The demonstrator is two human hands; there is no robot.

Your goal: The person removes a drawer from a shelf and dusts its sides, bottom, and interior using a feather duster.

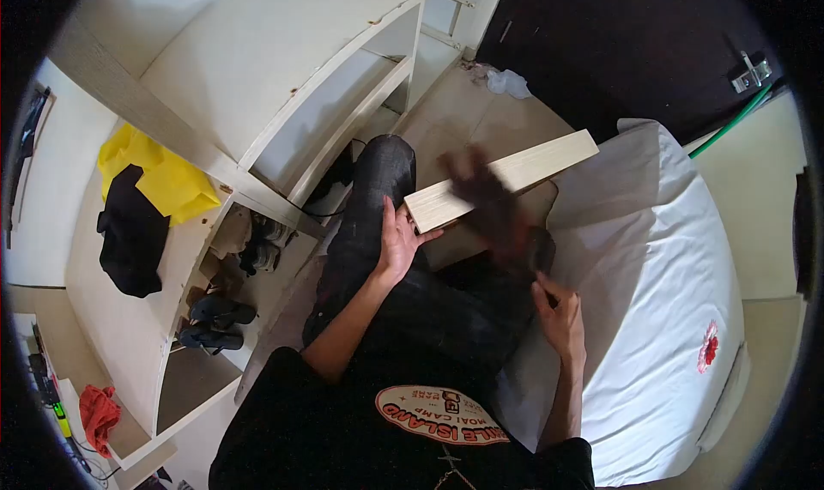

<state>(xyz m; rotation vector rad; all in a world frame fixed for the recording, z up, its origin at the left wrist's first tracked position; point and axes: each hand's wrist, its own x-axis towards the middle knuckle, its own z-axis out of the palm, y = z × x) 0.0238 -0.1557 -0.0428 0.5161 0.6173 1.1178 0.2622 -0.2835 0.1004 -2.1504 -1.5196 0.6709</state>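
Note:
A long, pale wooden block (549,160) slants across the space above my lap. My left hand (399,245) grips its near end, thumb along one side and fingers at the lower edge. From my right hand (562,318), closed in a pinch, a dark brown cloth (485,202) extends toward the block. Motion smears the cloth, which covers part of the block's middle. Whether it touches the wood I cannot tell.
To the right is a bed with a white sheet (635,232). White shelving (283,87) stands on the left, with yellow cloth (163,177), black cloth (133,232) and dark slippers (215,323). A dark door (618,52) is ahead, with a plastic bag (508,83) nearby.

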